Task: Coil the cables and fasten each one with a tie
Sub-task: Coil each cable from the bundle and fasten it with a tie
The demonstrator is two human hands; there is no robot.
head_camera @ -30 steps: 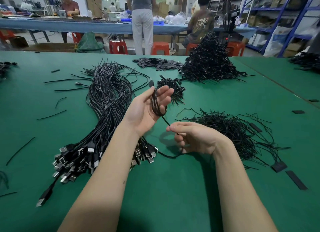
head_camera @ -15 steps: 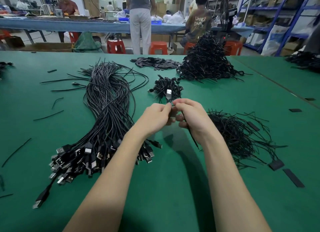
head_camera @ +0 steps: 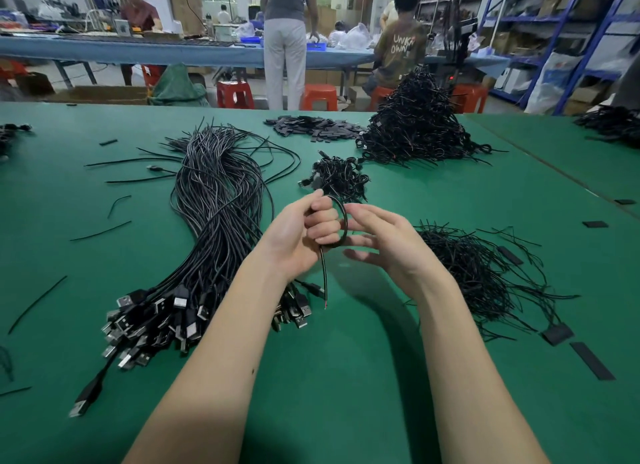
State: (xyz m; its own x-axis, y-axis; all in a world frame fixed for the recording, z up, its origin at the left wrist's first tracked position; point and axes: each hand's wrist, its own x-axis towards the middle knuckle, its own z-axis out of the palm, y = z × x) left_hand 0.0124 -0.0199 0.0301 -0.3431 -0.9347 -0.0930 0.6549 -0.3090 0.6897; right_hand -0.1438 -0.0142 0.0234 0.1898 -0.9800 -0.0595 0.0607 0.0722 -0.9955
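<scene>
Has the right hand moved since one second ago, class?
Yes. The right hand has risen from the green table toward the small coiled pile, meeting the left hand at the cable loop.

1. Green felt-covered worktable (head_camera: 346, 394) fills the foreground; a seam on its right side runs diagonally.
2. Long blue-topped workbench (head_camera: 138, 49) stands across the aisle behind it, cluttered with small items too far off to tell apart.
3. Red plastic stools (head_camera: 235, 94) stand along the aisle beside that bench.
4. Person in grey top and white trousers (head_camera: 284, 48) stands at the bench, back to camera.
5. Person in brown printed T-shirt (head_camera: 401, 53) sits on a stool, back to camera.
6. Person in dark red shirt (head_camera: 140, 13) is behind the bench, far left.
7. Blue metal shelving rack (head_camera: 568, 30) at right holds cardboard boxes.
8. Green fabric sack (head_camera: 178, 86) sits on the floor, touching flat brown cardboard (head_camera: 100, 94).
</scene>
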